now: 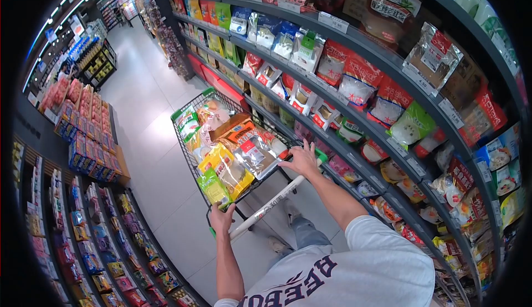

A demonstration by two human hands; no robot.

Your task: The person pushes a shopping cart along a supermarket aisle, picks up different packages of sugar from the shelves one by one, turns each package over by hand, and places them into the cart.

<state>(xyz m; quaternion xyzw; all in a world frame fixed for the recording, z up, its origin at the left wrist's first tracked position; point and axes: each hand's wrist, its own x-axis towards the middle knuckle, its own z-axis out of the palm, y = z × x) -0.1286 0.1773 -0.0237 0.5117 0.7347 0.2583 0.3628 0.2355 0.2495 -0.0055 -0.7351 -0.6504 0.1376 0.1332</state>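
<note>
A wire shopping cart (191, 165) with green corners and a white handle bar (271, 203) stands in front of me, loaded with bagged groceries. My left hand (223, 218) is closed around the cart's near-left corner, beside a small green packet (213, 186). At the near-right corner, by the bar's green end, my right hand (301, 159) grips the cart with its thumb stretched inward. Inside the basket lie a yellow bag (226, 168), a clear bag of brownish contents with a red label (255, 154), a green-and-white bag (188, 121) and other packs.
Tall shelves of bagged goods (360, 85) run close along the cart's right side. Low shelves of small packets (105, 246) stand at the left, with stacked boxes (91, 154) beyond. A tiled aisle floor (141, 102) stretches ahead between them.
</note>
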